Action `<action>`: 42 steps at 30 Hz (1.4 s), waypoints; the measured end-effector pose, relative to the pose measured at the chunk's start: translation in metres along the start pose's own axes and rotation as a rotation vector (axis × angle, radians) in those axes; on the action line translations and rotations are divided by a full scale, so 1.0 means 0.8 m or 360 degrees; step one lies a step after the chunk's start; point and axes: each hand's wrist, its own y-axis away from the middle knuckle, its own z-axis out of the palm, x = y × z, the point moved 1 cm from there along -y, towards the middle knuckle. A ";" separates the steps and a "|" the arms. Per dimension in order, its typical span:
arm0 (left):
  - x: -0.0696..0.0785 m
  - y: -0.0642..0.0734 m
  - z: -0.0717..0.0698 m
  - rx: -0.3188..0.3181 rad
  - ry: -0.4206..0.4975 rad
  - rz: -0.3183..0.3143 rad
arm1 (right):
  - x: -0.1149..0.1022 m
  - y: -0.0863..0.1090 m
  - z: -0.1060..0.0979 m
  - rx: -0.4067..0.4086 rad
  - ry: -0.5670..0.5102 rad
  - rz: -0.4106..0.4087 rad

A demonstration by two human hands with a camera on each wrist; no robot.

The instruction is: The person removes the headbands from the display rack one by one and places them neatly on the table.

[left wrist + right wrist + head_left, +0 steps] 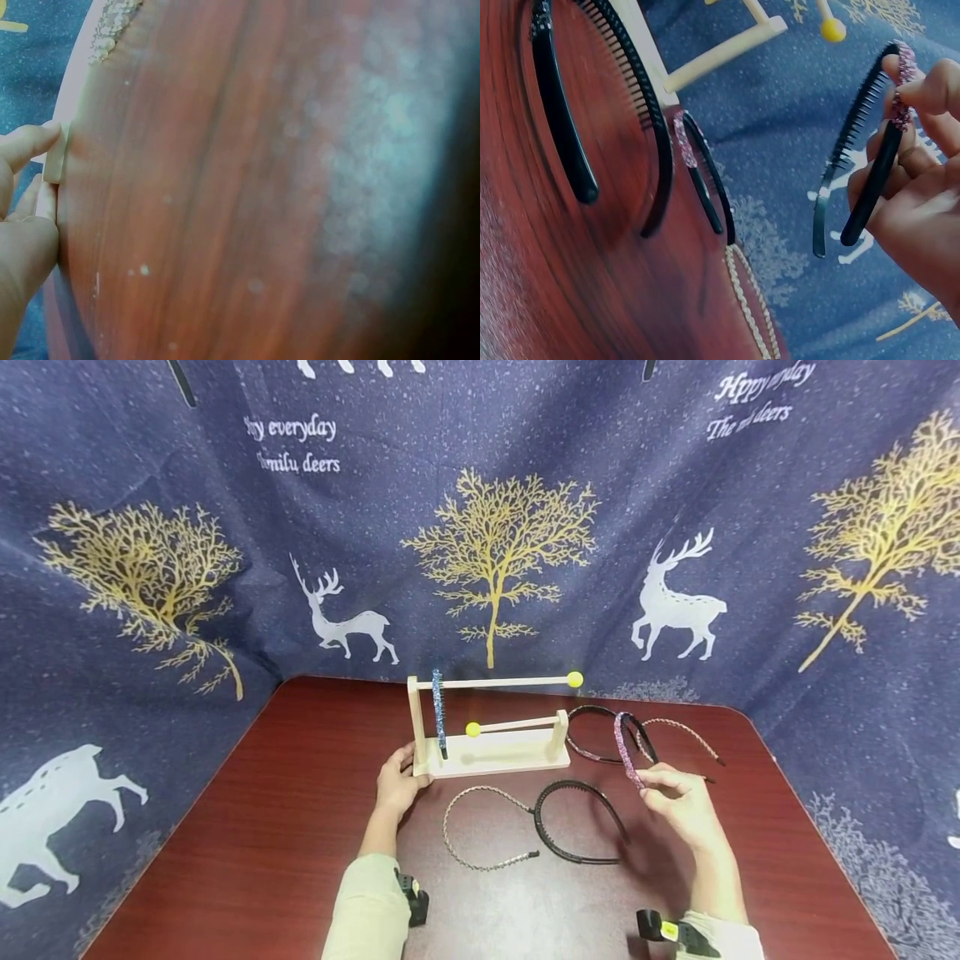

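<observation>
My left hand (399,787) grips the left end of a pale wooden headband stand (510,758), thumb and fingers about its base corner. A blue glittery headband (439,714) hangs on the upper bar, near its left post. To the right of the stand, my right hand (688,810) pinches a pink glittery headband (623,745) between thumb and fingers on one leg. In the right wrist view this headband (902,97) shows black toothed inner sides and plain black ends, raised above the table.
In front of the stand lie a braided light headband (447,831) and a black toothed headband (546,839), their ends meeting. Behind the right hand are a dark headband (573,745) and another braided headband (686,728). Yellow balls cap the upper bar (510,682) and lower bar (517,724).
</observation>
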 end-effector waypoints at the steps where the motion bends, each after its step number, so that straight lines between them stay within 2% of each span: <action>1: 0.000 0.000 0.000 -0.0001 -0.0003 0.0000 | -0.003 0.001 0.000 -0.0018 0.0039 -0.0010; 4: 0.000 0.000 0.000 -0.0007 -0.0009 -0.0001 | -0.012 0.004 0.001 -0.0030 0.0167 -0.0018; 12: 0.000 0.001 0.001 -0.0009 0.0005 -0.0006 | -0.029 0.012 0.003 -0.0133 0.0269 0.0087; 17: 0.002 0.001 0.001 -0.0014 -0.0006 -0.0012 | -0.017 0.022 -0.010 -0.0170 0.0477 0.0157; 21: 0.003 0.000 0.001 -0.0016 -0.0007 -0.0001 | 0.002 0.032 -0.022 -0.0187 0.0542 0.0255; 27: 0.002 0.001 0.000 -0.0026 0.0038 -0.0008 | 0.019 0.047 -0.031 -0.0194 0.0545 0.0501; 30: 0.002 0.002 0.000 -0.0019 0.0051 -0.0001 | 0.021 0.051 -0.033 -0.0203 0.0547 0.0576; 37: 0.001 0.003 0.000 -0.0023 0.0040 -0.0014 | 0.026 0.057 -0.034 -0.0267 0.0532 0.0632; 42: 0.001 0.002 0.000 -0.0030 0.0063 -0.0002 | 0.029 0.060 -0.036 -0.0342 0.0508 0.0721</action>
